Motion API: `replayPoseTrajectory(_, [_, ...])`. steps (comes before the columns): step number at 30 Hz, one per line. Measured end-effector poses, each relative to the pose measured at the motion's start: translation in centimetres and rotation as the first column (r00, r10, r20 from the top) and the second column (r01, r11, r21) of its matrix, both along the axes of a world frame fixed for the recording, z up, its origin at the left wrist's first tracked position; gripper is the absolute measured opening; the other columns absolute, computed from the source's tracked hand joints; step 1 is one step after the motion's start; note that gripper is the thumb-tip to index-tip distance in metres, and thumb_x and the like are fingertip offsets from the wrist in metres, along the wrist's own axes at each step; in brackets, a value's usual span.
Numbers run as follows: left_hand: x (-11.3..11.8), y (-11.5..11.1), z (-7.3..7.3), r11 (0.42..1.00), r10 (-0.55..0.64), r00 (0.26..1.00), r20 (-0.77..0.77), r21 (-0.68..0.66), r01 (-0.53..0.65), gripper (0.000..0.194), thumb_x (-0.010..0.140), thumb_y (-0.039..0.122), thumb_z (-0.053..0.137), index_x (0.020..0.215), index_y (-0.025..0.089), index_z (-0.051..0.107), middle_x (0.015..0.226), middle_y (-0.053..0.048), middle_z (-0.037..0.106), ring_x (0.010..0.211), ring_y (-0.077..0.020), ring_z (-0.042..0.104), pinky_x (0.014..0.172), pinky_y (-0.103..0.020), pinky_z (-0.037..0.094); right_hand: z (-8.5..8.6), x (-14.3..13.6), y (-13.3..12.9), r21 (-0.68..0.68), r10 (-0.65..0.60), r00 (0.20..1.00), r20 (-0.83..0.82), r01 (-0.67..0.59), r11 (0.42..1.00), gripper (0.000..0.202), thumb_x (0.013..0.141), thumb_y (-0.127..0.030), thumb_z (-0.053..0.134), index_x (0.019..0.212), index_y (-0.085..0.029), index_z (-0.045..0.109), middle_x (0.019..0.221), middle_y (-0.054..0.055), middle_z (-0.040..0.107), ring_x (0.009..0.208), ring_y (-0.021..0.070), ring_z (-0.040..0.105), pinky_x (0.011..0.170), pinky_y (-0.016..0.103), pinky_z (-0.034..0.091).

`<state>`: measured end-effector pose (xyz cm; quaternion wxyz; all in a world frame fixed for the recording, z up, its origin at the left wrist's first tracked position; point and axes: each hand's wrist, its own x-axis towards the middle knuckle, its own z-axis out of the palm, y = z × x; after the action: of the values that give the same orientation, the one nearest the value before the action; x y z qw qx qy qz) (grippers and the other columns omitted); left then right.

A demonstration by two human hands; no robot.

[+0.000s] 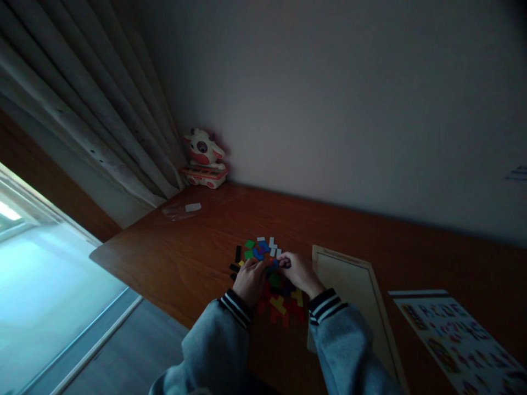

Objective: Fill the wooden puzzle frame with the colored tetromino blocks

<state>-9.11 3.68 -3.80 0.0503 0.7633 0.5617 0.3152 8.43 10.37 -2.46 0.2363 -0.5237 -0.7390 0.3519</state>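
A pile of small flat puzzle pieces in several colours lies on the brown table. My left hand (249, 281) is at the pile's left side, its fingers bent together over the pieces; what lies under the fingertips is hidden. Opposite it, my right hand (297, 270) is curled closed at the pile's right edge, and I cannot make out what it holds. Between and beyond the hands are a blue piece (258, 254), white pieces (272, 244) and green pieces (249, 244). Black pieces (238, 253) lie to the left. Nearer me are a yellow piece (278, 305) and red-orange pieces (284, 319).
A shallow wooden tray (349, 285) lies right of the pile, partly under my right sleeve. Farther right is a printed pattern sheet (457, 340). At the back left stand a toy cow (205, 159) and a clear plastic bag (177, 213). The table edge (140, 292) runs along the left.
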Motion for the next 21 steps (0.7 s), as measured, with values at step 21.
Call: replayPoseTrajectory(21, [-0.01,-0.03,0.36,0.998,-0.052,0.998,-0.043,0.025,0.053,0.021,0.095,0.018,0.052,0.106,0.021,0.070,0.112,-0.007,0.072,0.094,-0.0219,0.064,0.087,-0.037,0.053,0.10,-0.38,-0.86,0.023,-0.044,0.998,0.047,0.043,0.999,0.028,0.065,-0.009,0.070,0.092,-0.018,0.072,0.094,0.008,0.074,0.085,0.0236,0.070,0.074,0.033,0.052])
